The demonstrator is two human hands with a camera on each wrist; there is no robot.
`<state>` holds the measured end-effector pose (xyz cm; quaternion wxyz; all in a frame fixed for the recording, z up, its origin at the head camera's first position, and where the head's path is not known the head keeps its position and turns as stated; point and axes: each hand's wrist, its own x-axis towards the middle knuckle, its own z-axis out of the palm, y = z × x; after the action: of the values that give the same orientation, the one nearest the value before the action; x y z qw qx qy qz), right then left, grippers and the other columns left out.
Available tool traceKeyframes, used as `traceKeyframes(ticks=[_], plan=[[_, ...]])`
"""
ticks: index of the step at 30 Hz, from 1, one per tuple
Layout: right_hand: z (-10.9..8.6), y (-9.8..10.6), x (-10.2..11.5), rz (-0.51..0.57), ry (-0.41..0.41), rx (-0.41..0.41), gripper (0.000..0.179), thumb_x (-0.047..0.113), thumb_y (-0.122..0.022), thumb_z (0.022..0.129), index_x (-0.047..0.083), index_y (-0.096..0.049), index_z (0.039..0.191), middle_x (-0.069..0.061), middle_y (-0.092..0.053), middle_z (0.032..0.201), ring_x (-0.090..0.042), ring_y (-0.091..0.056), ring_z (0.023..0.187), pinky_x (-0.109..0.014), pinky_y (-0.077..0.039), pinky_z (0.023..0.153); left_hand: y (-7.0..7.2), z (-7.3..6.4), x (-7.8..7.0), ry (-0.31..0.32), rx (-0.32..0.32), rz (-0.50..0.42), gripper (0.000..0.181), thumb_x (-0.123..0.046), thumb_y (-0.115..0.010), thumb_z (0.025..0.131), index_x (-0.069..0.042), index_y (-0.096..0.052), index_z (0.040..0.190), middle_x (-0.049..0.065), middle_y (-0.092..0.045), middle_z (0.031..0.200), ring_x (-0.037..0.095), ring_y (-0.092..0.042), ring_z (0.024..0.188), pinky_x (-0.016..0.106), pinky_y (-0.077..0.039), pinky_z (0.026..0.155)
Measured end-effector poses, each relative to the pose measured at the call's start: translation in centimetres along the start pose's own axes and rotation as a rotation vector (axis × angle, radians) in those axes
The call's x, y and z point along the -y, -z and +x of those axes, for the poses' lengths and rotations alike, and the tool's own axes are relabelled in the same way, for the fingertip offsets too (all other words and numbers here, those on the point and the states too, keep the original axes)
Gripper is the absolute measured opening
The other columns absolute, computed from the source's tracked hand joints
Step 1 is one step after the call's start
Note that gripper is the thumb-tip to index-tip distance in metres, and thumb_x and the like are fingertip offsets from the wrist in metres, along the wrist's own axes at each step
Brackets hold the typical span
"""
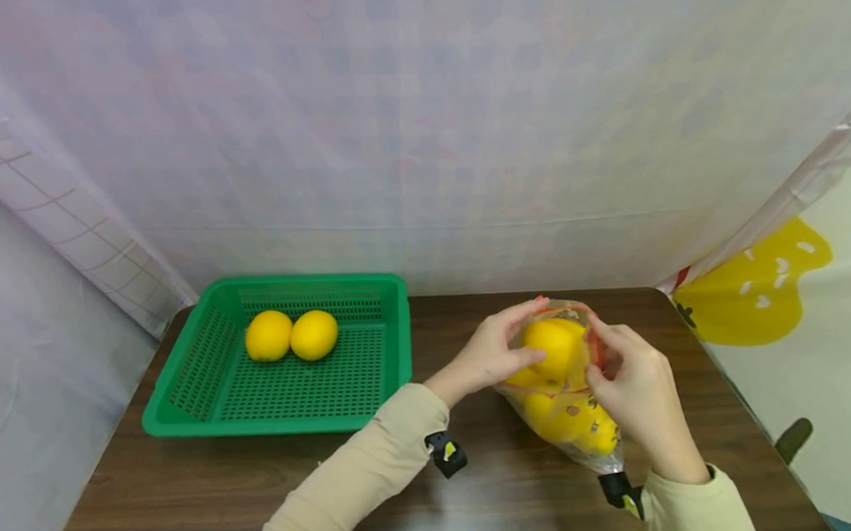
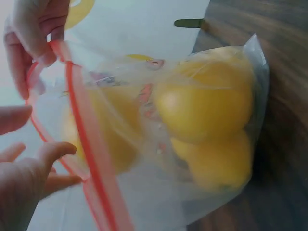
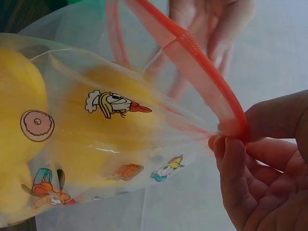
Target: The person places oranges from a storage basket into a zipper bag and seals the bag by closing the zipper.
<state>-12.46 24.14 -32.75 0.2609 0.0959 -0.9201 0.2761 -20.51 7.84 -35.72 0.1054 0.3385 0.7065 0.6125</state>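
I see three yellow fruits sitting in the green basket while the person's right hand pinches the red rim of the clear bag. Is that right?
Not quite: the head view shows two yellow fruits in the green basket, not three. The rest stands: the person's right hand pinches the red rim of the clear bag.

Tray (image 1: 282, 427): enter from above. Room lies across the front and right of its floor; 2 oranges (image 1: 269, 335) (image 1: 314, 335) obstruct the far half. Table (image 1: 446, 320): passage runs between tray and bag (image 1: 560, 420); the left sleeve (image 1: 364, 469) crosses its near end. Bag mouth: left hand (image 1: 493, 348) and right hand (image 1: 637, 375) flank it; 1 orange (image 1: 559, 340) obstructs entry. Curtain (image 1: 392, 179): far limit.
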Motion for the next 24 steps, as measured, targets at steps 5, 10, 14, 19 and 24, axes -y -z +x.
traceKeyframes(ticks=[5,10,14,19,24], plan=[[0.0,0.2,-0.1,-0.003,-0.021,0.014,0.048,-0.015,-0.066,0.063,-0.012,-0.059,0.111,-0.010,-0.059,0.080,-0.007,-0.045,0.054,-0.018,-0.039,0.045,1.8,0.2,-0.9,-0.020,0.016,0.014,0.055,-0.002,-0.059,0.086,-0.006,-0.039,0.137,0.011,-0.030,0.145,0.019,-0.028,0.133,0.030,-0.030,0.105],[-0.1,0.5,-0.3,-0.024,-0.021,0.016,0.049,-0.014,-0.066,0.064,-0.012,-0.059,0.112,-0.009,-0.058,0.079,-0.005,-0.042,0.054,-0.019,-0.037,0.044,4.8,0.0,-1.8,0.035,-0.012,0.138,0.053,-0.011,-0.059,0.088,-0.012,-0.040,0.137,0.007,-0.029,0.146,0.017,-0.025,0.135,0.028,-0.026,0.107],[-0.1,0.6,-0.5,-0.028,-0.011,0.018,0.047,-0.013,-0.066,0.064,-0.012,-0.060,0.110,-0.008,-0.057,0.078,-0.004,-0.040,0.053,-0.019,-0.036,0.044,7.4,-0.5,-1.8,0.098,-0.046,0.296,0.051,-0.018,-0.059,0.089,-0.015,-0.042,0.136,0.007,-0.031,0.145,0.021,-0.028,0.133,0.038,-0.029,0.106],[-0.1,0.6,-0.8,-0.035,-0.011,0.044,0.044,-0.013,-0.065,0.064,-0.008,-0.062,0.108,-0.009,-0.058,0.082,-0.005,-0.041,0.053,-0.019,-0.037,0.044,10.5,-1.3,-1.0,0.166,-0.096,0.431,0.046,-0.020,-0.059,0.088,-0.015,-0.047,0.133,0.008,-0.036,0.142,0.024,-0.030,0.132,0.043,-0.030,0.104],[-0.1,0.7,-0.9,-0.060,-0.010,0.083,0.047,-0.014,-0.063,0.064,-0.009,-0.060,0.111,-0.013,-0.058,0.086,-0.006,-0.037,0.051,-0.020,-0.033,0.043,13.3,-2.3,-0.3,0.257,-0.151,0.496,0.047,-0.020,-0.060,0.088,-0.014,-0.047,0.133,0.008,-0.037,0.141,0.026,-0.032,0.130,0.044,-0.032,0.102]])
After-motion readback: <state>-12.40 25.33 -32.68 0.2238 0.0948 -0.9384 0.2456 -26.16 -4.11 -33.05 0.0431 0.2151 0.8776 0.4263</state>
